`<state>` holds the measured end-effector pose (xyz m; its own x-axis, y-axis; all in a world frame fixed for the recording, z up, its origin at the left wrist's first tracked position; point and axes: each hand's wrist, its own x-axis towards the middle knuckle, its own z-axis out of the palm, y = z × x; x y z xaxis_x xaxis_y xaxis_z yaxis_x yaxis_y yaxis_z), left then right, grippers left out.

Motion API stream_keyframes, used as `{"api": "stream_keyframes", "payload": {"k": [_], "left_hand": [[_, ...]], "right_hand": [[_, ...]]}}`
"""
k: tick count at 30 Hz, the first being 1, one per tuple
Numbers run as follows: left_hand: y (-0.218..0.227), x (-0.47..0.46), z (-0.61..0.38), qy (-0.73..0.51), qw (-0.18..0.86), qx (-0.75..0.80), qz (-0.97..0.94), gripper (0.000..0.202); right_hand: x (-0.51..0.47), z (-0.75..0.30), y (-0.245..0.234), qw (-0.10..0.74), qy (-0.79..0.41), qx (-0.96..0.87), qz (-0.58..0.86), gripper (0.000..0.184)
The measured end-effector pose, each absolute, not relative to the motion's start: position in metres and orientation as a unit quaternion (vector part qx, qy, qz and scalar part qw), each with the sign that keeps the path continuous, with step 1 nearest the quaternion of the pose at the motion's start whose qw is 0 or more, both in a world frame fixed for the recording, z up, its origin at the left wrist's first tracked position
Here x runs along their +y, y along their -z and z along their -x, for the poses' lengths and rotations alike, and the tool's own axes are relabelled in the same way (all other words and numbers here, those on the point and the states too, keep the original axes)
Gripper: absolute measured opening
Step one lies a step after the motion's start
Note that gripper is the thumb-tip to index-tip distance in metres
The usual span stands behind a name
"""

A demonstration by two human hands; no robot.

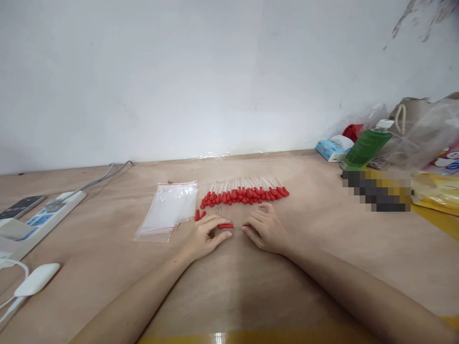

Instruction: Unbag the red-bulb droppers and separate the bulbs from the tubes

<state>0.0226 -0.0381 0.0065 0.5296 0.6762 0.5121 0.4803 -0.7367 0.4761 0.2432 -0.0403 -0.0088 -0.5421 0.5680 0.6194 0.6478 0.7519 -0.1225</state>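
Note:
Directly in front of me, a glass dropper with a red rubber bulb (225,226) lies level between my two hands. My left hand (207,235) has its fingers and thumb around the bulb end, the thumb slightly apart below it. The fingertips of my right hand (264,229) pinch the thin clear tube (238,226). Just beyond is a dense row of droppers (247,193), red bulbs toward me and clear tubes pointing to the wall. Loose red bulbs (197,215) and a few bare clear tubes (220,209) lie close to my left hand.
Clear zip bags (168,210) are stacked left of the droppers. Further left are a power strip (68,200), a phone (22,206) and a white charger (38,279). At right stand a green bottle (366,147), a blue tissue pack (332,148) and plastic bags (426,129).

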Motion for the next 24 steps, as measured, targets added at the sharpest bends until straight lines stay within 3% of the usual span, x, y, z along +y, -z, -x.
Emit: {"api": "stream_keyframes", "payload": {"k": [10, 24], "left_hand": [[0.004, -0.035, -0.022, -0.317, 0.065, 0.338, -0.884, 0.015], [0.003, -0.039, -0.021, -0.288, 0.062, 0.322, -0.9, 0.023]], "right_hand": [[-0.042, -0.243, 0.009, 0.344, 0.084, -0.882, 0.311, 0.024], [-0.046, -0.249, 0.013, 0.338, 0.148, -0.888, 0.273, 0.02]]}}
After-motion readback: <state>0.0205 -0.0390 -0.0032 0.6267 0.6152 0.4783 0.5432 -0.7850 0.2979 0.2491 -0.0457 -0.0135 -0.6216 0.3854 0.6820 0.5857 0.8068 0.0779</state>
